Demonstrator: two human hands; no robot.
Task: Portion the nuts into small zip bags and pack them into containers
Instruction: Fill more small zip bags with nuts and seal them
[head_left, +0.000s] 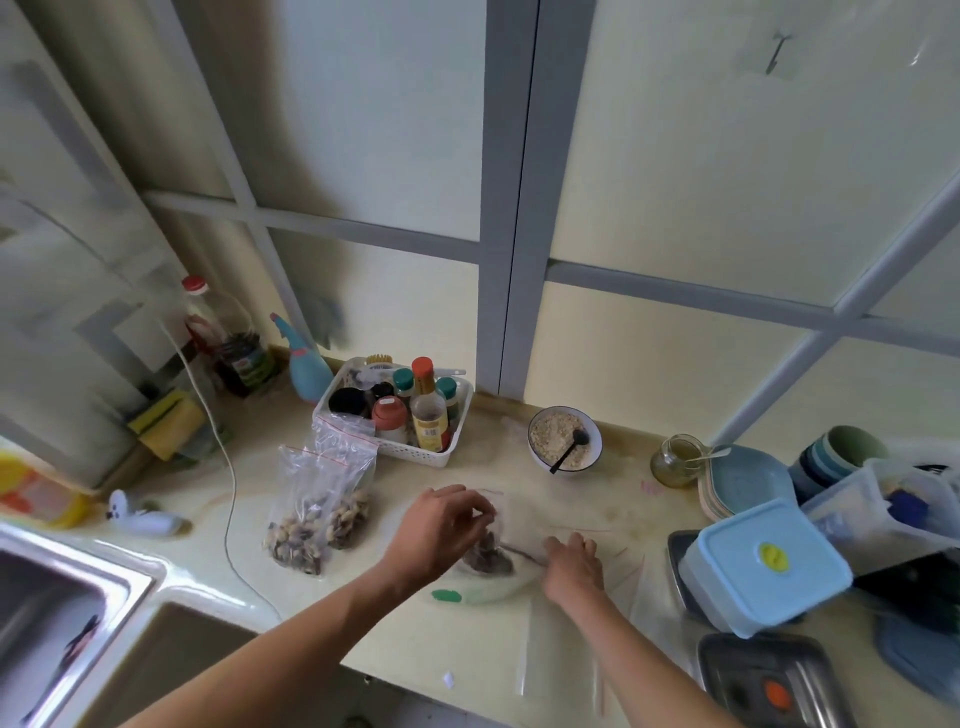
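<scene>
My left hand (441, 525) pinches the top of a small clear zip bag (493, 540) that holds dark nuts and stands in a white bowl (488, 587) at the counter's front. My right hand (574, 564) rests just right of the bowl, fingers down among the empty clear zip bags (571, 660); I cannot tell whether it holds anything. Two filled zip bags of nuts (322, 514) stand to the left of the bowl. A light blue lidded container (763, 566) sits at the right.
A white basket of spice bottles (400, 410) stands behind. A bowl of oats with a black spoon (563, 441), a glass jar (675, 462), stacked plates (748, 483) and cups (836, 457) fill the back right. Sink (62, 608) at left; a white cable (228, 499) crosses the counter.
</scene>
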